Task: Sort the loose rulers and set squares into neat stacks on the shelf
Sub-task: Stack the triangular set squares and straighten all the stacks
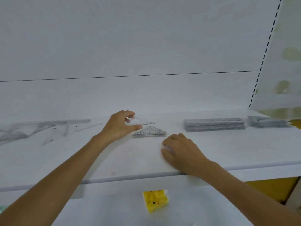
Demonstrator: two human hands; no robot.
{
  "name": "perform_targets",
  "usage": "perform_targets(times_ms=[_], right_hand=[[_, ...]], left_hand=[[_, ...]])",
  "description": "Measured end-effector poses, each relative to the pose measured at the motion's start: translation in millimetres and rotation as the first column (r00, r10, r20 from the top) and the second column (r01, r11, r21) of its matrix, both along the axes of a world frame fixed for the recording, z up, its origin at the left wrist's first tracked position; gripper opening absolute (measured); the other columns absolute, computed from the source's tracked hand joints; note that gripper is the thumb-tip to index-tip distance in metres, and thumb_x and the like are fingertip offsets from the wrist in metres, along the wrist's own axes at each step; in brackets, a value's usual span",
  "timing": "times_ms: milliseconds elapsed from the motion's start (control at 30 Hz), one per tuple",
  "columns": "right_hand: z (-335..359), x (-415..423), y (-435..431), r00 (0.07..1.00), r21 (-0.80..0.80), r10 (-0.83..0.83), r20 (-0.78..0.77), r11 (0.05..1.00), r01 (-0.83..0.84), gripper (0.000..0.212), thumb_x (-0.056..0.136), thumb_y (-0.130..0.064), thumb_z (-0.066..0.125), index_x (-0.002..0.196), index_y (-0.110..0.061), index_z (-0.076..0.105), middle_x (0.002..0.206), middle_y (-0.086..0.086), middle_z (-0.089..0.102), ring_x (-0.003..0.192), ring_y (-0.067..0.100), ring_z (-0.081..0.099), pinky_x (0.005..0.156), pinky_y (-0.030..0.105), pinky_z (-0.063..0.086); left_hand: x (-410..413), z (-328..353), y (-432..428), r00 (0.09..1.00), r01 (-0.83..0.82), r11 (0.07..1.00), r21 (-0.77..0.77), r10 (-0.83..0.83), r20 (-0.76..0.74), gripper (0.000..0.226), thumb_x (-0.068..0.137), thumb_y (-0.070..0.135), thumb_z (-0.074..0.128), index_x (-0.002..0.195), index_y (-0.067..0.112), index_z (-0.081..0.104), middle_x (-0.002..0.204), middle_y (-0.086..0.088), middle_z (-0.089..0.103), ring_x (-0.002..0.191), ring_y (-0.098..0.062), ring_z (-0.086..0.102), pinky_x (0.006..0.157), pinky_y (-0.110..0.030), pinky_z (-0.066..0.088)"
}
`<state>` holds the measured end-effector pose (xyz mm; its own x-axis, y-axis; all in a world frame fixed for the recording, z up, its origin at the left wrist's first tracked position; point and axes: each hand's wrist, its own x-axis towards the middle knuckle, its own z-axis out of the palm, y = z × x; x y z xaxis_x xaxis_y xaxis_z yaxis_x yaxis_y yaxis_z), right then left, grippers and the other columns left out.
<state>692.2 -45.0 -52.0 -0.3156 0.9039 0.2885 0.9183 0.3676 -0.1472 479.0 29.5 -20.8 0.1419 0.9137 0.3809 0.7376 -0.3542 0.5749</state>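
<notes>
On the white shelf (130, 160), left hand (120, 126) pinches a clear set square (144, 121); right hand (180, 149) rests relaxed.

I see two bare hands, the left hand (118, 126) and the right hand (180, 149). The left forearm (65, 173) and right forearm (236, 181) are bare too, long and slim, as far up as I can see.

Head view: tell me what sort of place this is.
Probably a stationery shop aisle: a white retail shelf with a slotted upright, neat stacks of clear rulers, and loose set squares.
</notes>
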Motion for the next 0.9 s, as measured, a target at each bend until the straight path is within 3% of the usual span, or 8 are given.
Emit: perform_targets(times_ms=[267,500,767,900], right_hand=[[1,-1,-3,0.996,-0.012,-0.011,-0.088,1.0,0.01,0.035,0.093,-0.037,0.042,0.123,-0.023,0.053,0.13,-0.004,0.05,0.118,0.017,0.042,0.099,0.031,0.035],[1,0,-3,0.989,-0.011,-0.013,-0.149,1.0,0.012,0.034,0.092,-0.038,0.046,0.121,-0.023,0.055,0.128,-0.006,0.052,0.116,0.015,0.043,0.1,0.03,0.034],[1,4,-2,0.973,-0.048,-0.029,-0.228,0.999,0.019,0.028,0.091,-0.039,0.05,0.115,-0.027,0.058,0.125,-0.013,0.053,0.117,0.009,0.043,0.101,0.025,0.033],[0,4,0,0.959,-0.068,-0.055,-0.279,0.997,0.037,0.024,0.091,-0.037,0.051,0.11,-0.026,0.061,0.122,-0.014,0.055,0.116,0.008,0.044,0.102,0.026,0.034]], left_hand=[[34,-7,18,0.991,0.106,0.993,-0.054,-0.11,-0.079,0.057,0.07,0.042,0.076,0.118,0.019,0.058,0.115,0.003,0.057,0.101,-0.011,0.054,0.087,-0.025,0.043],[28,-16,24,0.99,0.142,0.988,-0.056,-0.141,0.013,0.053,0.067,0.041,0.078,0.114,0.021,0.062,0.11,0.008,0.059,0.101,-0.008,0.055,0.082,-0.019,0.038],[29,-23,26,0.987,0.158,0.982,-0.101,-0.16,-0.013,0.06,0.069,0.045,0.076,0.122,0.023,0.058,0.121,0.006,0.056,0.106,-0.008,0.053,0.089,-0.022,0.04],[25,-21,22,0.988,0.129,0.986,-0.109,-0.138,-0.075,0.072,0.066,0.055,0.073,0.128,0.029,0.05,0.12,0.011,0.053,0.105,-0.008,0.052,0.096,-0.033,0.043]])
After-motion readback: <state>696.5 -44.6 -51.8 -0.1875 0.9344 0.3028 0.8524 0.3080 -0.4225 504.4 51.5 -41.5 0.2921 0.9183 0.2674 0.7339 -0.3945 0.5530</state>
